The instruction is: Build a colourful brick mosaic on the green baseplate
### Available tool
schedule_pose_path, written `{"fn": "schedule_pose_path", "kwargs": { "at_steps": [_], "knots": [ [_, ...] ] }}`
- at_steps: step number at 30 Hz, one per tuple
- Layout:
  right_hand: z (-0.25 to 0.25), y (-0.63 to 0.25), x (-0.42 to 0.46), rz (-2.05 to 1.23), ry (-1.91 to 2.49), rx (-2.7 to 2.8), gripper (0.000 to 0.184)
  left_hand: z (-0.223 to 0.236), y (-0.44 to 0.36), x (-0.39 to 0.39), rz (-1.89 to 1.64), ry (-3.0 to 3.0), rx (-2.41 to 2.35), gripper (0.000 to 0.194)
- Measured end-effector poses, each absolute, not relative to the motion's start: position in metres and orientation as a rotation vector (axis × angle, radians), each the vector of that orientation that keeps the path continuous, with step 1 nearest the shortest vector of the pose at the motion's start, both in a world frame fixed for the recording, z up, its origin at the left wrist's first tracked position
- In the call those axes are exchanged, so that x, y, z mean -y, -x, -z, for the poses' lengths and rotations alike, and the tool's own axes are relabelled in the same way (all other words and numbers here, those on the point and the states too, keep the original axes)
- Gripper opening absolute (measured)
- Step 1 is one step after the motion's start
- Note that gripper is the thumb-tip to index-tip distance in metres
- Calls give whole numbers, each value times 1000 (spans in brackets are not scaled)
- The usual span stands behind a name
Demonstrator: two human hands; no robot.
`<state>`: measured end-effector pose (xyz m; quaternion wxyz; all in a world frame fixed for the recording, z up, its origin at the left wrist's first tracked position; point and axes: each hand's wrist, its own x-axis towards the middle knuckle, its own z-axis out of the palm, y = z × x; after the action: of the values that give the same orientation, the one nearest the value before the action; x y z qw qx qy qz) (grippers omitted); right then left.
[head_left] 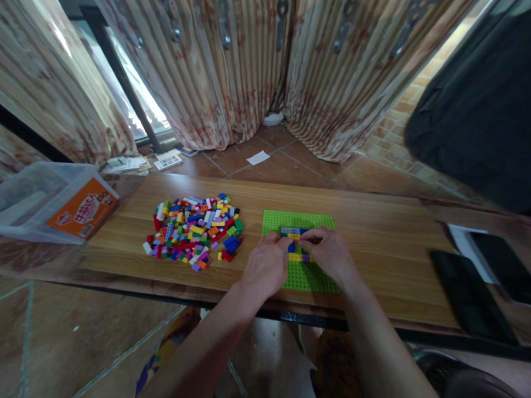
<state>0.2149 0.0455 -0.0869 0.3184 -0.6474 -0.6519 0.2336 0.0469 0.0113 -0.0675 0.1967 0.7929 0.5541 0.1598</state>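
Observation:
A green studded baseplate lies on the wooden board, bearing a small build of toy bricks. A grey brick row runs along its far side, and a yellow brick row along its near side. My left hand is closed at the left end of the build, its thumb and fingers against the bricks. From the right, my right hand pinches at the middle of the build, near a yellow brick and blue ones. The fingers partly hide the bricks they grip.
A loose heap of mixed coloured bricks spreads on the board to the left. Farther left stands a clear plastic bin with an orange label. At the right lie a black flat case and a dark phone-like slab.

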Motion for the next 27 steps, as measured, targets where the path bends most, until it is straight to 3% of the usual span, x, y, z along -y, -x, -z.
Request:
{"fn": "schedule_pose_path", "kwargs": {
  "at_steps": [9,17,27],
  "knots": [
    [82,-228,-42,-587,1803,1749,19,66,-51,-8,-302,-2306,-1581,48],
    [73,-218,-33,-458,1933,1970,32,64,-61,-1,-180,-2419,-1658,47],
    [69,-212,-30,-364,1900,2127,33,62,-71,-1,-35,-2450,-1740,43]
  ]
}}
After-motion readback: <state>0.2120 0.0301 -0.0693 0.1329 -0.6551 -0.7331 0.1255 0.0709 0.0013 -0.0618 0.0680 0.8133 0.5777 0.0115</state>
